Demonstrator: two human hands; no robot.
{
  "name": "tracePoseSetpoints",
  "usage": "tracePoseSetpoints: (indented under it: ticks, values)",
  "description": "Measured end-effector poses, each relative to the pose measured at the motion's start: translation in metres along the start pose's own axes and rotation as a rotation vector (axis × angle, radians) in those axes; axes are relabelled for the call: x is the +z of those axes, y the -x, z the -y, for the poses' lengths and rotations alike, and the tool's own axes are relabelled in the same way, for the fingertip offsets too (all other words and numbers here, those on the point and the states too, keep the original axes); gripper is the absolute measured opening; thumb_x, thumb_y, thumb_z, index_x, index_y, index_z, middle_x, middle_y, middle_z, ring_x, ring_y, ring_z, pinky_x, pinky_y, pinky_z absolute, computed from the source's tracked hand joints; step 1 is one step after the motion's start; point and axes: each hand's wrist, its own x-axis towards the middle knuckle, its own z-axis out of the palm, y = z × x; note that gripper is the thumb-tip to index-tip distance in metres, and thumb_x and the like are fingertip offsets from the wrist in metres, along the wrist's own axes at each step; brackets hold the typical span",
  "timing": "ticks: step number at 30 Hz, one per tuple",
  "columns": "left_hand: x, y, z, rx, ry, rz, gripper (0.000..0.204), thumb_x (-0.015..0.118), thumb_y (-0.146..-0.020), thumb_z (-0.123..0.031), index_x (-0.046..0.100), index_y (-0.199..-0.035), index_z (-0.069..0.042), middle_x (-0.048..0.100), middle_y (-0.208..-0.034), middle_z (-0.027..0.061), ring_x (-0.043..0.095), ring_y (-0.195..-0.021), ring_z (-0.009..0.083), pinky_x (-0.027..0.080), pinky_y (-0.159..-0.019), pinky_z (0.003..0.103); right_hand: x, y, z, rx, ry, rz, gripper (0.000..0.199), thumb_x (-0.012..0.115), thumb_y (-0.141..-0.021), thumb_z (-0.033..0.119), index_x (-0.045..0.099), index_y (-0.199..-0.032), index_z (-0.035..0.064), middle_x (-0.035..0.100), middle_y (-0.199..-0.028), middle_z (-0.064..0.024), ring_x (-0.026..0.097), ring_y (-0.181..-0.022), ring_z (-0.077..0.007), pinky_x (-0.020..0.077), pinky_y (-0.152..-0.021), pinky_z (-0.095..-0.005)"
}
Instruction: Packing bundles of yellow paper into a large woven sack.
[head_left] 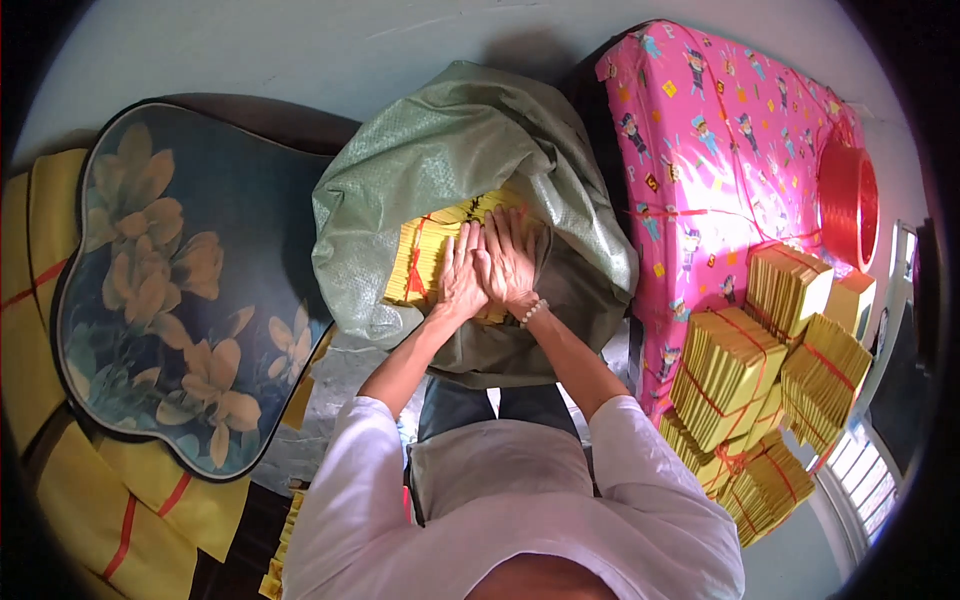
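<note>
A large green woven sack [430, 150] stands with its mouth gaping in front of me. Inside it lie bundles of folded yellow paper [428, 250], tied with red string. My left hand [463, 275] rests flat on the bundles, fingers stretched out and pointing away from me. Right beside it, my right hand [511, 260] lies flat on the paper too, the two touching along their inner edges. A beaded bracelet [533, 312] circles my right wrist. Neither hand grips anything. The lower part of the sack's contents is hidden.
At left, a dark blue floral panel [200, 290] leans over larger yellow paper bundles [130, 510]. On the right stands a pink patterned package [690, 160] bearing a red string roll [848, 210]. Tied yellow paper stacks [728, 375] pile beside it. A grey wall [280, 50] closes the far side.
</note>
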Motion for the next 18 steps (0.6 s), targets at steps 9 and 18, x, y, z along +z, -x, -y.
tracePoseSetpoints:
  ticks: [9, 18]
  values:
    - [-0.014, 0.006, -0.003, -0.044, 0.069, -0.003, 0.063, 0.047, -0.087, -0.029, 0.030, -0.138, 0.004, 0.020, -0.148, 0.0207, 0.012, -0.140, 0.0321, 0.008, -0.113, 0.049, -0.011, -0.003, -0.001, 0.053, -0.112, 0.129, 0.056, 0.047, -0.089, 0.035, 0.039, -0.136, 0.0057, 0.033, -0.143, -0.0161, 0.026, -0.134, -0.0346, 0.0188, -0.107, -0.0540]
    - [-0.036, 0.012, -0.022, 0.031, 0.102, -0.011, 0.048, 0.054, -0.079, -0.014, 0.048, -0.124, 0.001, 0.042, -0.135, 0.0163, 0.029, -0.133, 0.0320, 0.020, -0.110, 0.049, -0.032, -0.030, -0.038, 0.125, -0.125, 0.233, 0.102, 0.072, -0.071, 0.047, 0.015, -0.145, 0.0072, 0.035, -0.134, -0.0257, 0.036, -0.124, -0.0431, 0.0346, -0.099, -0.0503]
